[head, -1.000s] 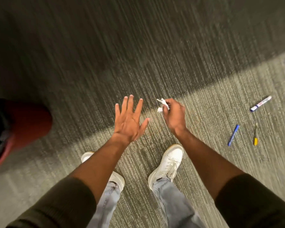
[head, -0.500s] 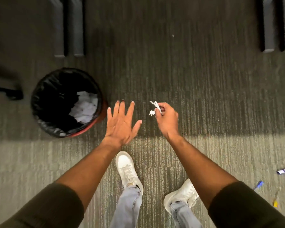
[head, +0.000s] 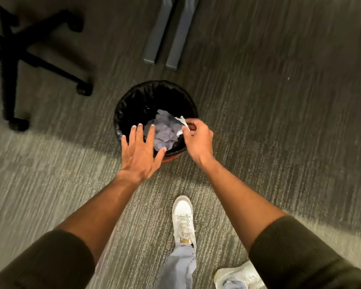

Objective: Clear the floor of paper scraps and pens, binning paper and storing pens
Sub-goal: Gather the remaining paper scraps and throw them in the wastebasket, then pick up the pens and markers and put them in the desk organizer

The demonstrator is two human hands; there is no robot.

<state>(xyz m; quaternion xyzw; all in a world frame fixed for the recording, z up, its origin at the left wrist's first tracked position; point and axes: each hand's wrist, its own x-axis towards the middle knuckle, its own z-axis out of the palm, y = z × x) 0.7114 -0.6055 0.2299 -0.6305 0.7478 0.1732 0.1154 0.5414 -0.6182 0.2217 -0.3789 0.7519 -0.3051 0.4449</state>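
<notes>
— Several crumpled papers [head: 165, 132] already lie at the bottom of the bin [head: 131, 101], so the binning looks well under way. One more scrap [head: 182, 124] is pinched between the thumb and fingertips of the right hand [head: 198, 140], held over the bin's rim at about three o'clock, not yet let go.

— And the left hand [head: 140, 151]?

— Spread flat, fingers apart, holding nothing; it hovers over the rim at about seven o'clock.

— Pens?

— None in view. Whether any are stored or left on the floor, I cannot tell from here. The carpet [head: 279, 122] that shows is bare of paper, apart from one pale speck at two o'clock, too small to name. My guess: this drop finishes one paper trip, and pens remain to be dealt with.

— What are the things like?

— Bin is round, lined with a glossy black bag that wrinkles at the rim; a red wall shows below it at five o'clock. Papers inside are soft, creased, greyish in the shade. The scrap is white, thin, twisted, light enough to flutter down rather than fall straight. Carpet is short-piled with a streaked grey weave.

— Anything else nearby?

— Chair base [head: 15, 49], black with castors, at ten o'clock of the bin; two grey metal legs [head: 165, 32] at twelve. White shoe [head: 182, 217] and jeans below.
</notes>
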